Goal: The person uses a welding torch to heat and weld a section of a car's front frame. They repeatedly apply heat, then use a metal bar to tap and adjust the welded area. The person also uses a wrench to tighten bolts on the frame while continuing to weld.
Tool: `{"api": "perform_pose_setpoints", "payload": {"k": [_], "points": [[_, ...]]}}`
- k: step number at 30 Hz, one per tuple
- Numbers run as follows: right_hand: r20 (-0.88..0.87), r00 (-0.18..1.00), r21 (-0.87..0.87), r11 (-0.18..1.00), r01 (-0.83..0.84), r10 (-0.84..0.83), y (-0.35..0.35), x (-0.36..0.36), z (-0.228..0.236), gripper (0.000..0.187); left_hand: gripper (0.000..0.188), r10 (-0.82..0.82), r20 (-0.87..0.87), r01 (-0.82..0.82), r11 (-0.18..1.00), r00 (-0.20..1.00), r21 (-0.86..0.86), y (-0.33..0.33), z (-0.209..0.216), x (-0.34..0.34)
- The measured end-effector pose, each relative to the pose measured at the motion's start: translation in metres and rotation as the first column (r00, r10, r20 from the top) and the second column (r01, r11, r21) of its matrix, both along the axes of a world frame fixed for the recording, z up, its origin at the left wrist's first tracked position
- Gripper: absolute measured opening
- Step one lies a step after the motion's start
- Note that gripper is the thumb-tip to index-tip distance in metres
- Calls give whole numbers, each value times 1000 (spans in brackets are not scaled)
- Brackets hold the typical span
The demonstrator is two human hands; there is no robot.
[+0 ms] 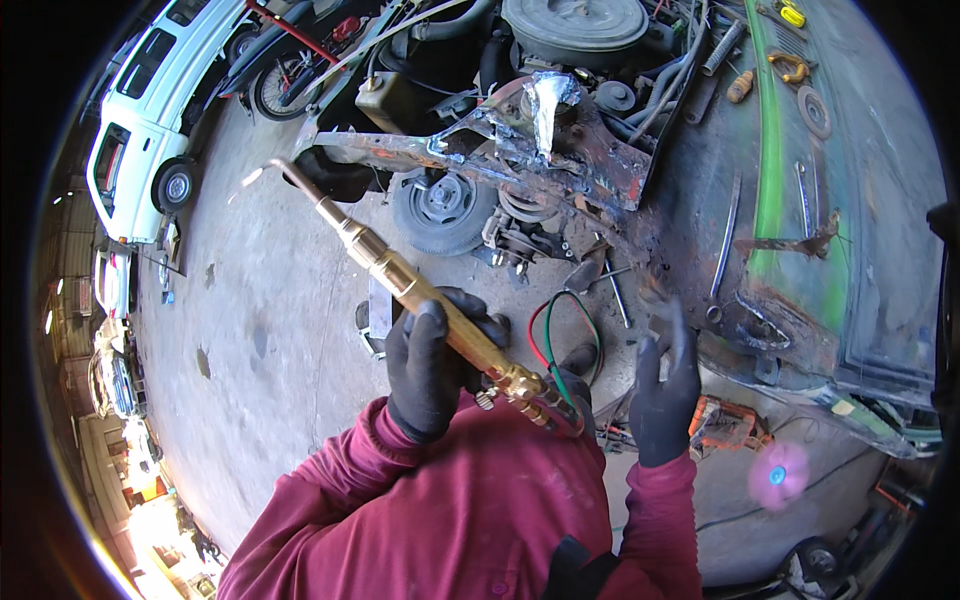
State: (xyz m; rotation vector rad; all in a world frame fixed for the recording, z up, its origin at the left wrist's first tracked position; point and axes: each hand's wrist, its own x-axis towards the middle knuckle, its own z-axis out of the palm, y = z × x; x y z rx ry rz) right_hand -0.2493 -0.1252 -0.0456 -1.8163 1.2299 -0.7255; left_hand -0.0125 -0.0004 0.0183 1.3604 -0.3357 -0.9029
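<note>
My left hand [422, 375], in a dark glove, is wrapped round the handle of a brass gas torch [465, 335]. The torch slants up to the left; a small bright streak shows at its bent copper tip. Red and green hoses [548, 325] loop beside its lower end, by the valve knobs. My right hand [665, 400], also gloved, is raised with fingers apart and nothing visible in it; its fingertips are blurred near the rusty edge of the car body. Ahead lies a scorched, rusty inner panel [600, 165] with a shiny silvery strip [548, 115] on it.
The engine bay holds a round air cleaner [575, 25]. Below the panel are a wheel [440, 210] and exposed brake parts. Wrenches [728, 240] and pliers-like yellow pieces [788, 68] lie on the green body panel [775, 150]. A white van [150, 120] stands far left.
</note>
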Motion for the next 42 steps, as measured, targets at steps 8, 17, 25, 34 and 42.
{"api": "perform_pose_setpoints", "payload": {"k": [8,17,25,34,42], "points": [[397,866,490,728,-479,303,70,26,65,87,64,-468,-129,456,883,874,-113,-24,11,26],[576,807,754,468,-461,-133,148,86,93,82,67,-811,-284,758,582,511,-295,-25,-4,83],[41,983,735,672,91,-178,188,131,128,82,62,-881,-242,859,459,407,-227,-19,-15,104],[-445,889,305,916,261,-105,200,156,123,75,48,-849,-265,888,451,457,87,-23,-28,114],[-595,790,165,939,302,-150,208,166,141,73,56,-803,-423,894,445,421,44,-20,-14,111]]}}
